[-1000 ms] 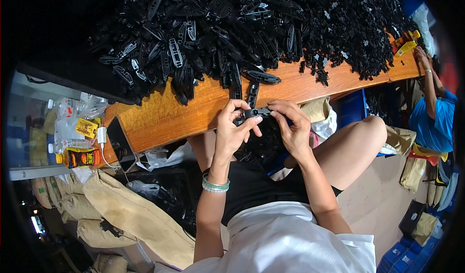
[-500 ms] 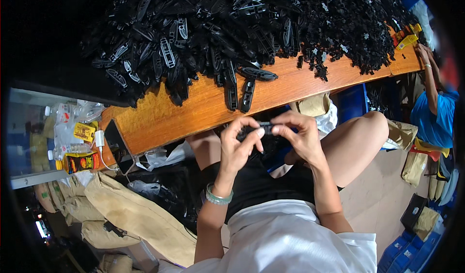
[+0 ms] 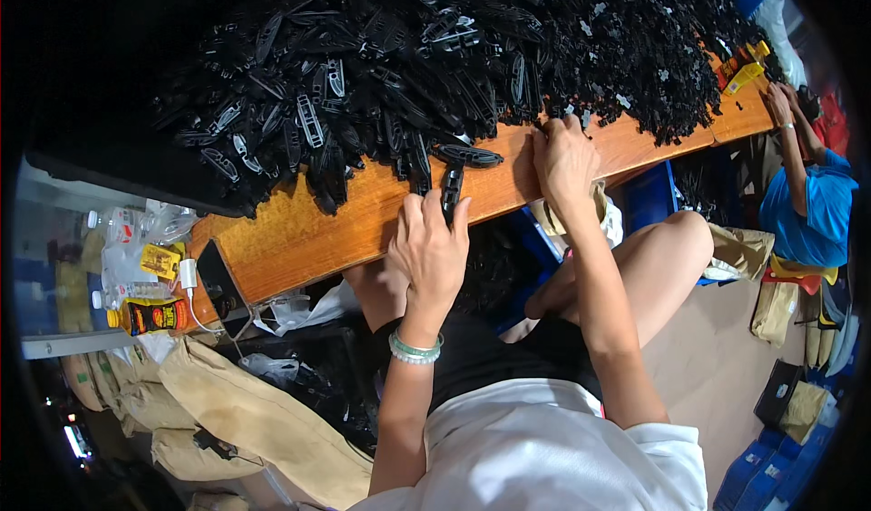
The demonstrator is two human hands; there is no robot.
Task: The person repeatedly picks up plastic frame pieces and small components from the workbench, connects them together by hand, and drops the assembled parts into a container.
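Note:
A huge heap of black plastic parts (image 3: 435,67) covers the far side of a wooden bench (image 3: 299,230). My left hand (image 3: 431,248) rests at the bench's near edge, its fingers on a long black plastic piece (image 3: 451,189) that lies on the wood; a green bead bracelet circles that wrist. My right hand (image 3: 564,157) reaches further out to the edge of the heap, fingertips among small black parts (image 3: 553,116). Whether it grips one is hidden by the fingers. An oval black piece (image 3: 467,155) lies just beyond the left hand.
A phone on a white charger cable (image 3: 213,280) lies at the bench's left end, beside bottles and packets (image 3: 136,275). Tan sacks (image 3: 236,411) lie lower left. Another person in a blue shirt (image 3: 803,212) works at the right end. Blue crates (image 3: 762,475) sit lower right.
Both hands were together over my lap, working a small black piece. They have since separated and moved up onto the bench, the right one out to the heap.

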